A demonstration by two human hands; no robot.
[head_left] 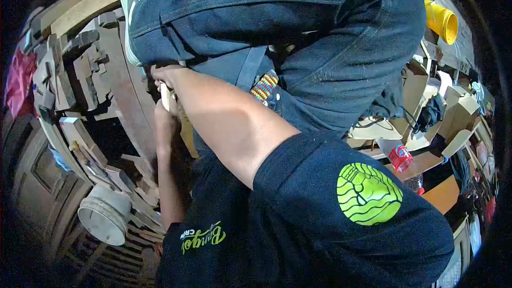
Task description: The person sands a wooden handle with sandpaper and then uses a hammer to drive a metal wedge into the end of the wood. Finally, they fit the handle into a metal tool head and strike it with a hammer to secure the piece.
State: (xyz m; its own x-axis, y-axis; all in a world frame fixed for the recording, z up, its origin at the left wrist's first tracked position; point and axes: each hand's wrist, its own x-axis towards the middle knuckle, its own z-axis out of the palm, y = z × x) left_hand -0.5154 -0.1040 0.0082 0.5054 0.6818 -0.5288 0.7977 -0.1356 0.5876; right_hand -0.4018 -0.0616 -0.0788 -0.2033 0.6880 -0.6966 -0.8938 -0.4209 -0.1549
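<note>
Near the shoe, left of the middle, my two hands are close together. My left hand (168, 120) is closed around a small pale strip (165, 96) that looks like wood. Just above it, my right hand (167, 74) has its fingers curled at the strip's upper end. My right forearm crosses in front of my lap and hides part of that hand, so what else it grips cannot be made out. A tan board-like edge (188, 136) shows beside my left wrist.
Wooden boards and blocks (120, 82) lie at the left, with a white bucket (105, 216) below them. My bent legs (256, 10) fill the top. At the right are a yellow container (441, 21), open cardboard boxes (461, 106) and a red-labelled plastic bottle (400, 157).
</note>
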